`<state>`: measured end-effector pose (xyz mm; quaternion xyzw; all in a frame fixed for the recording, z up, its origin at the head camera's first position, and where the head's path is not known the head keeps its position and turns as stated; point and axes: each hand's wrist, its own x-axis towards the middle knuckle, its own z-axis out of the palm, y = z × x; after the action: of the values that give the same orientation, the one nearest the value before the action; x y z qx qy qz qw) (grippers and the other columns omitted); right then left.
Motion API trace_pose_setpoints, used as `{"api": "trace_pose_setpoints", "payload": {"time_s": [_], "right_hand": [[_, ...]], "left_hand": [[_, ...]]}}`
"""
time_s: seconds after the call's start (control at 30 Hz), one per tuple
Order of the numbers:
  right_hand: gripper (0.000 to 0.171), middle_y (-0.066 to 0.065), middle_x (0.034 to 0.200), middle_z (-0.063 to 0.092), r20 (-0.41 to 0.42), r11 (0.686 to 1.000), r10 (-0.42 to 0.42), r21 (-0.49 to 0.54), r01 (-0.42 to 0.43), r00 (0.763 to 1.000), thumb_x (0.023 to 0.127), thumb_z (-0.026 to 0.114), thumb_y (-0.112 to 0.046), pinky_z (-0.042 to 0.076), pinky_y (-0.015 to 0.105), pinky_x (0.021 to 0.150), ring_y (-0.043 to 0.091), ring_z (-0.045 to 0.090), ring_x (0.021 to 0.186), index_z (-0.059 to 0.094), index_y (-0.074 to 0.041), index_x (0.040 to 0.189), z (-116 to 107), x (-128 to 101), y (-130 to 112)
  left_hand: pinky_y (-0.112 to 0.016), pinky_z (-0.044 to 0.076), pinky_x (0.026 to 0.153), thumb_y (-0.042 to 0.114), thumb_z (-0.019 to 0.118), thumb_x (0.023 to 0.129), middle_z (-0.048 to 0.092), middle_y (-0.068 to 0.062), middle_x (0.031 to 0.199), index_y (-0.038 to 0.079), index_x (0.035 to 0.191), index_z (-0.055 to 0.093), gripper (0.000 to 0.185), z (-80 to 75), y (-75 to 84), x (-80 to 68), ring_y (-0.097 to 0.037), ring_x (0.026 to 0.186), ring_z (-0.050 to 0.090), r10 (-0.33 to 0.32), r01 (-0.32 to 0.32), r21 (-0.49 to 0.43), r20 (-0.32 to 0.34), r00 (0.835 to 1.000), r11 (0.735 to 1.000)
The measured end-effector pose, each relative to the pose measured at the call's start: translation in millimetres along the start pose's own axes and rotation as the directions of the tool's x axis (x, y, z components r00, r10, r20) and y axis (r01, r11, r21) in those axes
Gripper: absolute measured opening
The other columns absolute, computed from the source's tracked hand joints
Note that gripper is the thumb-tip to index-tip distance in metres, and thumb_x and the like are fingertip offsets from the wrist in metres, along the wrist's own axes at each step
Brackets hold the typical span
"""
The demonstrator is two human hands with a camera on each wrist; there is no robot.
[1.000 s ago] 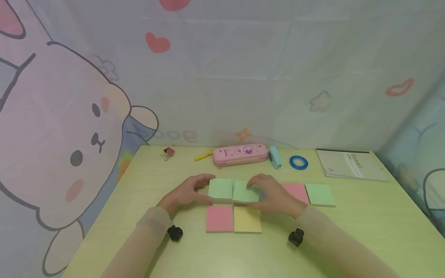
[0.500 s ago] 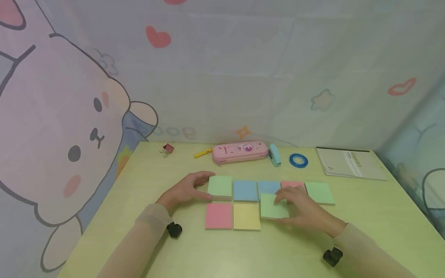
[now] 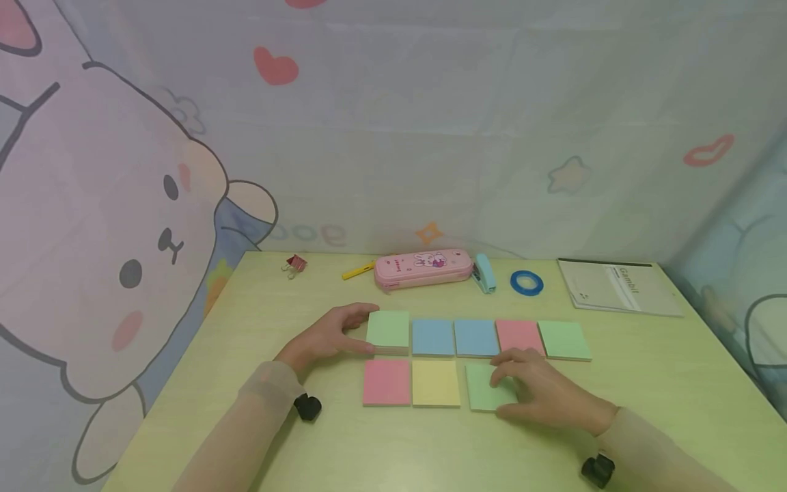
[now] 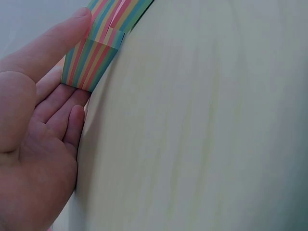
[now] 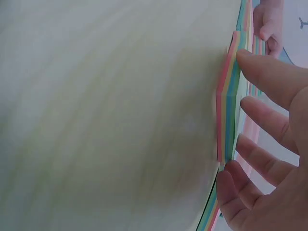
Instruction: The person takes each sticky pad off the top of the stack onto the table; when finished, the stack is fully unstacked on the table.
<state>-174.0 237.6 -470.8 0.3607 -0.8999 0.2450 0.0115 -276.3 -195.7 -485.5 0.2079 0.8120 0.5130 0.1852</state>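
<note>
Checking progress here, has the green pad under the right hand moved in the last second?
Yes. The green pad moved right and nearer, beside the yellow pad.

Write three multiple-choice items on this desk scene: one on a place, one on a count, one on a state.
1. Where is the tape roll?
A. between stapler and booklet
B. beside the binder clip
C. on the pencil case

2. How many pads are in the back row?
A. three
B. five
C. seven

3. What is the right hand doing?
A. lifting a pad high
B. resting on a green pad
C. hanging off the desk

Answers: 1 A, the roll lies between those two; 2 B, green, blue, blue, pink, green; 3 B, its fingers lie on the pad, flat on the desk.
</note>
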Motion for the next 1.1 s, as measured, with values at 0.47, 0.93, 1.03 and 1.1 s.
{"api": "trace_pose_setpoints", "payload": {"time_s": [0.47, 0.93, 1.03, 1.1], "right_hand": [[0.028, 0.007, 0.136, 0.066, 0.019, 0.999, 0.036, -0.012, -0.036, 0.999, 0.087, 0.087, -0.036, 0.048, 0.056, 0.102, 0.033, 0.059, 0.123, 0.072, -0.025, 0.107, 2.0, 8.2, -7.8], [0.026, 0.007, 0.137, 0.066, 0.032, 0.999, 0.037, -0.008, -0.036, 0.999, 0.088, 0.086, -0.036, 0.049, 0.055, 0.100, 0.032, 0.059, 0.122, 0.072, -0.026, 0.107, 1.8, 7.7, -7.7], [0.026, 0.007, 0.137, 0.066, 0.030, 0.999, 0.036, -0.009, -0.036, 0.999, 0.088, 0.086, -0.035, 0.049, 0.054, 0.100, 0.032, 0.059, 0.121, 0.072, -0.026, 0.107, 1.5, 7.7, -8.4], [0.026, 0.006, 0.137, 0.066, 0.030, 0.999, 0.041, -0.009, -0.041, 0.999, 0.088, 0.087, -0.035, 0.050, 0.053, 0.099, 0.031, 0.059, 0.121, 0.072, -0.026, 0.107, 1.7, 7.9, -8.6]], "left_hand": [[-0.052, 0.030, 0.126, 0.022, 0.091, 0.084, 0.046, -0.008, 0.162, 0.013, 0.158, 0.048, 0.086, -0.2, -0.1, 0.1, -0.037, 0.152, 0.040, 0.008, -0.008, -0.010, 0.009, 1.000, 1.000], [-0.053, 0.030, 0.126, 0.024, 0.091, 0.084, 0.047, -0.008, 0.162, 0.015, 0.158, 0.048, 0.086, -0.1, -4.3, 0.1, -0.037, 0.151, 0.041, -0.005, 0.005, -0.015, 0.001, 1.000, 1.000], [-0.053, 0.030, 0.126, 0.023, 0.091, 0.084, 0.048, -0.008, 0.161, 0.015, 0.158, 0.048, 0.086, -0.1, -4.1, 0.5, -0.037, 0.151, 0.041, -0.003, 0.003, -0.020, 0.000, 1.000, 1.000], [-0.053, 0.030, 0.126, 0.023, 0.091, 0.084, 0.048, -0.008, 0.161, 0.015, 0.158, 0.048, 0.086, -0.1, -3.6, 0.5, -0.037, 0.151, 0.041, -0.001, 0.001, -0.021, 0.001, 1.000, 1.000]]}}
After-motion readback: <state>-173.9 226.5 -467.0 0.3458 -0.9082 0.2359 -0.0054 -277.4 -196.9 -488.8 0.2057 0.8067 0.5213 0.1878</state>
